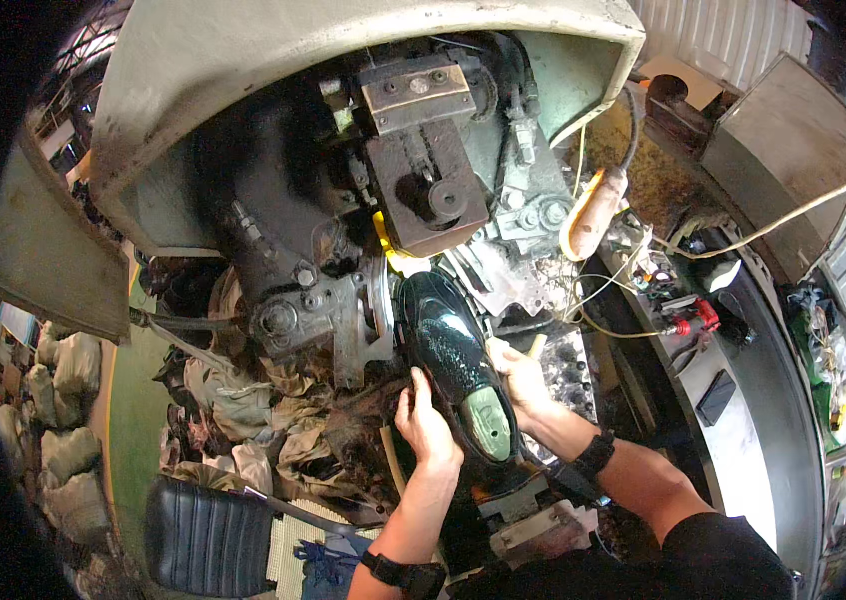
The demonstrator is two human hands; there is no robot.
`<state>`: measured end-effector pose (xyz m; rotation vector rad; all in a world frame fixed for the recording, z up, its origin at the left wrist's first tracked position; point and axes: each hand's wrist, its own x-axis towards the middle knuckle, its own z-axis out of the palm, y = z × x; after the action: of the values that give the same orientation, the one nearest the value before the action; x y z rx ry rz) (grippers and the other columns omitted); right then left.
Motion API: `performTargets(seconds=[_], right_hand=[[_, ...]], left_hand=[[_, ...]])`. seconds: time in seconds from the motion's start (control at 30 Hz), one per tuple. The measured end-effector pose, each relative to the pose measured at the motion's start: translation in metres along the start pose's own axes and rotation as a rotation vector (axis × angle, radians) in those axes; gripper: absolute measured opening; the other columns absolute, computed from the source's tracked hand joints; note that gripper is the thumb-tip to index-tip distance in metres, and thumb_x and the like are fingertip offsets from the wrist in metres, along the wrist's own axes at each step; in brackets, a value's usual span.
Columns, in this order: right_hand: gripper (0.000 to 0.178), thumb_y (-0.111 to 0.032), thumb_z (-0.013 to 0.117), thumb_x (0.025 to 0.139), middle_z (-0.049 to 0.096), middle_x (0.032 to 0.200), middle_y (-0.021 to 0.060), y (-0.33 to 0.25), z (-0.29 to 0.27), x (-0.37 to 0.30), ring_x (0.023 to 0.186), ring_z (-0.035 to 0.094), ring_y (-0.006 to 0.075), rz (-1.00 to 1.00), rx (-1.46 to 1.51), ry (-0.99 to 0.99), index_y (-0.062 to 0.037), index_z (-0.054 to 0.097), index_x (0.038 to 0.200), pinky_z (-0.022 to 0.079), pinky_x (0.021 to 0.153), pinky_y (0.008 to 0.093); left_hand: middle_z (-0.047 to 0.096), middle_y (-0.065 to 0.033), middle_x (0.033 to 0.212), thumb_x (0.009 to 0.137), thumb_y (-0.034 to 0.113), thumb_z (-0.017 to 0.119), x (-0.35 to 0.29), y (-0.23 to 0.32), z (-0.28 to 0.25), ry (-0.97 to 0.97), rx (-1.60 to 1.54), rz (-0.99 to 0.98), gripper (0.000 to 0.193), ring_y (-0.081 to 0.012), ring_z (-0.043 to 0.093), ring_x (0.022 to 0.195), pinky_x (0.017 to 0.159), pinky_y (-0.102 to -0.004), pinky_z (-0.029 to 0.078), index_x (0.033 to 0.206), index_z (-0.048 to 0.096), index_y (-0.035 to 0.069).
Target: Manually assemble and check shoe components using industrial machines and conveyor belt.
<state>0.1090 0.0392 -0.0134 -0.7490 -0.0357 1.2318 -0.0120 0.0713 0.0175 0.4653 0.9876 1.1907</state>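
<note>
A glossy black shoe upper (442, 335) lies lengthwise between my hands, its toe pointing away under the machine head. In its opening shows a pale green shoe last (488, 425). My left hand (427, 424) is closed along the shoe's left side, thumb up against its edge. On the opposite side my right hand (520, 378) grips it, thumb near the upper rim. The toe sits beneath the dark metal block (421, 185) of the machine, between its left clamp arm (293, 315) and right clamp arm (533, 215). Whether the toe touches the metal is hidden.
An orange-rimmed lamp (595, 213) hangs right of the machine head. Cables cross toward a red-handled tool (700, 316) and a dark flat box (716, 397) on the right bench. Crumpled cloth (293, 420) lies at left, near a black padded chair (209, 537).
</note>
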Motion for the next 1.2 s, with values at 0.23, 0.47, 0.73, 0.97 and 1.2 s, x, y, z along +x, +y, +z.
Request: performTargets(seconds=[0.23,0.47,0.73,0.97,1.2], right_hand=[[0.017,-0.016,0.063,0.096,0.063,0.099,-0.0026,0.023,-0.039,0.03,0.094,0.059,0.0105,-0.156,-0.201,-0.01,-0.0071,0.063,0.111,0.047,0.091,0.0282],[0.021,-0.021,0.065,0.097,0.062,0.101,-0.0029,0.024,-0.021,0.017,0.089,0.057,0.0072,-0.148,-0.133,0.014,-0.0045,0.063,0.11,0.048,0.082,0.0235],[0.037,-0.023,0.063,0.099,0.066,0.108,0.0025,0.027,-0.028,0.012,0.09,0.064,0.0108,-0.157,-0.113,-0.05,-0.0014,0.057,0.128,0.055,0.08,0.0266],[0.037,-0.017,0.059,0.1,0.068,0.112,0.0066,0.023,-0.022,-0.004,0.093,0.067,0.0128,-0.11,-0.076,-0.05,0.001,0.053,0.132,0.056,0.08,0.0273],[0.037,-0.017,0.059,0.1,0.068,0.112,0.0085,0.025,-0.026,-0.004,0.09,0.068,0.0134,-0.143,-0.089,-0.032,0.0033,0.053,0.131,0.057,0.078,0.0264]], left_hand=[[0.06,0.0044,0.083,0.099,0.03,0.062,0.023,-0.029,-0.013,0.061,0.101,0.164,0.028,-0.0068,0.05,0.076,0.071,-0.0256,0.042,0.085,0.063,0.007],[0.061,0.0049,0.083,0.103,0.029,0.057,0.037,-0.043,-0.027,0.022,0.12,0.216,0.028,-0.0054,0.051,0.073,0.067,-0.0236,0.043,0.087,0.062,0.006],[0.067,0.0019,0.089,0.103,0.029,0.055,0.043,-0.061,-0.038,-0.079,0.058,0.17,0.029,-0.0068,0.058,0.075,0.068,-0.0245,0.048,0.097,0.067,0.003],[0.069,-0.0007,0.096,0.102,0.034,0.056,0.021,-0.043,-0.031,-0.095,0.015,0.092,0.035,-0.0087,0.061,0.08,0.073,-0.0262,0.05,0.105,0.067,0.001],[0.069,-0.0026,0.1,0.103,0.034,0.055,0.021,-0.04,-0.034,-0.147,0.057,0.096,0.036,-0.0105,0.061,0.085,0.078,-0.027,0.05,0.108,0.067,0.0]])
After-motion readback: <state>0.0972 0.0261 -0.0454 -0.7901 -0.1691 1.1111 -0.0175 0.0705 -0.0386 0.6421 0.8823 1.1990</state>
